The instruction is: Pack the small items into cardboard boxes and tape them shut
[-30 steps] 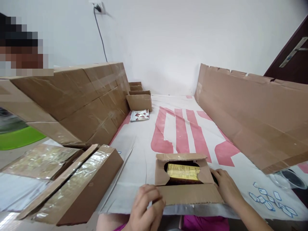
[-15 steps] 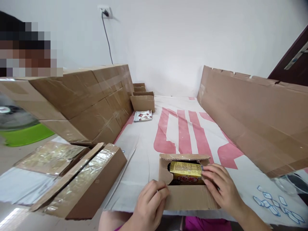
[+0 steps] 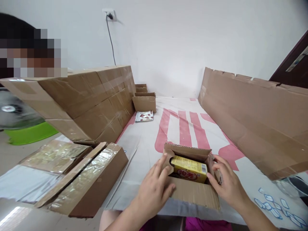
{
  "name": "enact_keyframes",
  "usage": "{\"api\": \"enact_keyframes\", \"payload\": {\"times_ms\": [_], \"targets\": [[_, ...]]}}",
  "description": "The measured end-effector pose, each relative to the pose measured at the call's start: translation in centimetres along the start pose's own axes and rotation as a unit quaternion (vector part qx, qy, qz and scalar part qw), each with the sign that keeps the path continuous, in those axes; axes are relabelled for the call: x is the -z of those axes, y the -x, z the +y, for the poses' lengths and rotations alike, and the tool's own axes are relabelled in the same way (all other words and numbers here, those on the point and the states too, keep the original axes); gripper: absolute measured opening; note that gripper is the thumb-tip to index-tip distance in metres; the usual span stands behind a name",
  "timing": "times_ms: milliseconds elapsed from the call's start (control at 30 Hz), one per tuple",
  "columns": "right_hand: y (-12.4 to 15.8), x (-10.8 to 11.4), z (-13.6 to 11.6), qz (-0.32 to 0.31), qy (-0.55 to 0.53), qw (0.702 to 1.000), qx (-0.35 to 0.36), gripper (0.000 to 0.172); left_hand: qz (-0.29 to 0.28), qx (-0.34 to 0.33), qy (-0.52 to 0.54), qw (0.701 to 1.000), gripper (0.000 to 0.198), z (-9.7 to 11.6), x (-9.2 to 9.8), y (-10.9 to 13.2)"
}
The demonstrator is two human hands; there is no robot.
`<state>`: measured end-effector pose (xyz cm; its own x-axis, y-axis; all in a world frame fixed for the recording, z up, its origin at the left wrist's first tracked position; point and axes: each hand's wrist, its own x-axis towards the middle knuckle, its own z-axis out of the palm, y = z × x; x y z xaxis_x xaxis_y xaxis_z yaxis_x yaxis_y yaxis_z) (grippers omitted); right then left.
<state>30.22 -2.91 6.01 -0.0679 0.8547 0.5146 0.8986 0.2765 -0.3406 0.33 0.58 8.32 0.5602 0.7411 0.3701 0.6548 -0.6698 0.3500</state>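
A: Hands outward, please. Clock centred on the corrugated carton (image 3: 194, 194), 12 pointing away from the wearer.

B: Left hand (image 3: 156, 183) at 8 to 9 o'clock: fingers extended, loosely spread over the left flap (image 3: 169, 161), thumb over the front flap; no grip seen. Right hand (image 3: 218, 171) at 3 o'clock: fingers half curled about the right flap, thumb near the yellow box (image 3: 189, 169). Pinching or only touching: cannot tell.

A: Where does the yellow box sit?

B: Inside the carton, lengthwise between the side flaps, red-oval panel facing 6 o'clock, barcode towards 3.

A: Handling estimate?

B: Thin printed paperboard, so probably light and stiff along its edges, but easily dented mid-panel. Coated surface, perhaps slightly slick. Contents hidden; weight is a guess. Best hold: both short ends, at 9 and 3, low pressure. The carton looks sturdier, its flaps bendy; better held by its side walls.

A: Further out?

B: Cloth-covered desk (image 3: 141, 147) beneath. Taped cardboard box (image 3: 92, 179) at 9; printed packet (image 3: 144, 116) at 11, just in front of a small cardboard box (image 3: 145, 104); tall cardboard panel (image 3: 252, 115) at 2.
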Motion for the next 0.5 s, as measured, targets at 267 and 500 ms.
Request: {"api": "enact_keyframes", "payload": {"times_ms": [267,500], "targets": [[3.2,-1.2,2.4,0.11,-0.023,0.985,-0.129,0.032,0.005,0.242,0.269,0.932,0.067,-1.9,-3.1,2.0],[4.3,-1.8,1.5,-0.004,-0.099,0.987,-0.129,0.037,0.09,0.256,0.313,0.91,0.056,-1.4,-5.2,1.1]]}}
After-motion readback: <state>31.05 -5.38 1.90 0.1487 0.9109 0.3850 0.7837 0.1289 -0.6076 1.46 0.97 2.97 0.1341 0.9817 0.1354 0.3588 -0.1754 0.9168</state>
